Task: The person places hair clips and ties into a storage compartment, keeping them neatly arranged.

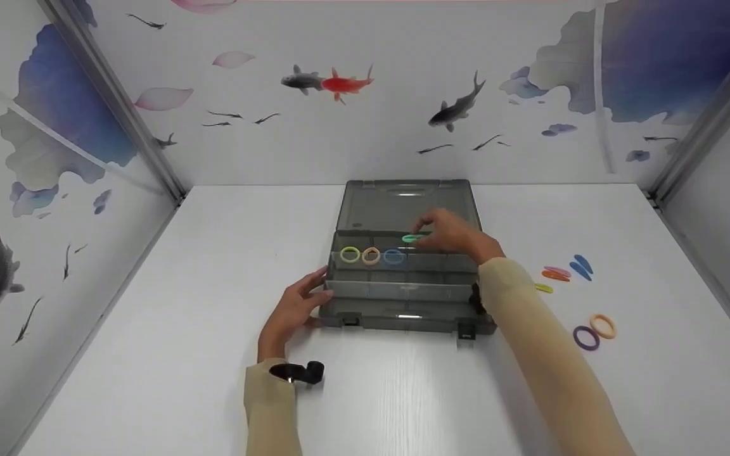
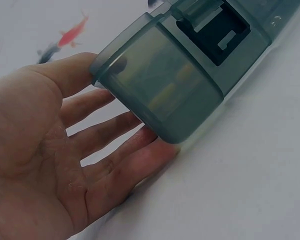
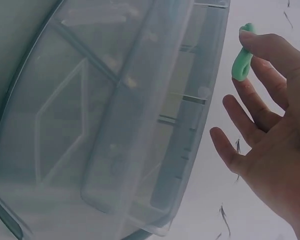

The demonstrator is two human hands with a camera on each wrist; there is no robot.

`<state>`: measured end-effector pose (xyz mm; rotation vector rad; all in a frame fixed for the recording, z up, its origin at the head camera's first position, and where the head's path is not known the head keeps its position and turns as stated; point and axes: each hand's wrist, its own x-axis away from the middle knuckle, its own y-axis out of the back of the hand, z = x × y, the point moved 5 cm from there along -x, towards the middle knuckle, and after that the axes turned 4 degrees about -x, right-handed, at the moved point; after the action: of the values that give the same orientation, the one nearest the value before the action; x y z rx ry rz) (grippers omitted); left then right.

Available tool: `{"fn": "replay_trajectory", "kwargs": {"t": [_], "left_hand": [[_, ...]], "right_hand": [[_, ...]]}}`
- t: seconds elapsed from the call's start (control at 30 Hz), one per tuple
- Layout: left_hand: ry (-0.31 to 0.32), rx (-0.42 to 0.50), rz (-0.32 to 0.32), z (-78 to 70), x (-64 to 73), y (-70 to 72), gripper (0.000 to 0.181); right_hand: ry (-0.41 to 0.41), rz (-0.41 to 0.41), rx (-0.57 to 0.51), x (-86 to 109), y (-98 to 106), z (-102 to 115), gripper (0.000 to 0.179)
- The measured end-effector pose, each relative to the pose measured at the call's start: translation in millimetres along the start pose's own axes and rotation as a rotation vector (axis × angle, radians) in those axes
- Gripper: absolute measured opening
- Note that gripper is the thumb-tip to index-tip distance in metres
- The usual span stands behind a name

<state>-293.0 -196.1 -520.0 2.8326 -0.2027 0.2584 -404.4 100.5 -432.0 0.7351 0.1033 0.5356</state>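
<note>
A grey translucent storage box (image 1: 365,310) with compartments stands on the table, its lid (image 1: 406,202) folded back. My left hand (image 1: 292,310) holds its left front corner, thumb (image 2: 75,72) at the rim and the other fingers against the side and lower edge. Above the back compartments, my right hand (image 1: 450,233) pinches a green hair clip (image 3: 242,61) between thumb and index finger, the other fingers spread. A yellow-green hair tie (image 1: 350,255), a peach hair tie (image 1: 371,256) and a blue hair tie (image 1: 393,256) lie in a row in the box.
Right of the box lie blue hair clips (image 1: 580,270), a pink clip (image 1: 558,271), an orange clip (image 1: 555,276) and a yellow clip (image 1: 544,288) partly behind the sleeve. Nearer sit a purple hair tie (image 1: 586,338) and another peach tie (image 1: 603,326). Patterned walls enclose the white table (image 1: 213,266).
</note>
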Motion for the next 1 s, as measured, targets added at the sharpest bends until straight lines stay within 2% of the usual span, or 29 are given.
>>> {"fn": "replay_trajectory", "kwargs": {"t": [0.23,0.63,0.83,1.0], "left_hand": [[-0.011,-0.005,-0.003,-6.0,-2.1,-0.5,0.061],[-0.005,0.002,-0.014,-4.3,-0.6,2.5,0.060],[-0.020,0.003,-0.010,-2.7,-0.1,1.2,0.060],[-0.007,0.003,-0.014,-1.2,1.2,0.4,0.061]], "right_hand": [[-0.010,-0.006,0.019,-1.1,2.6,-3.8,0.023],[-0.035,-0.022,0.120,-8.4,-3.2,-5.8,0.026],[-0.036,-0.020,0.130,-7.8,-9.5,-6.2,0.023],[-0.060,-0.016,0.143,-7.9,-13.5,-9.8,0.022]]}}
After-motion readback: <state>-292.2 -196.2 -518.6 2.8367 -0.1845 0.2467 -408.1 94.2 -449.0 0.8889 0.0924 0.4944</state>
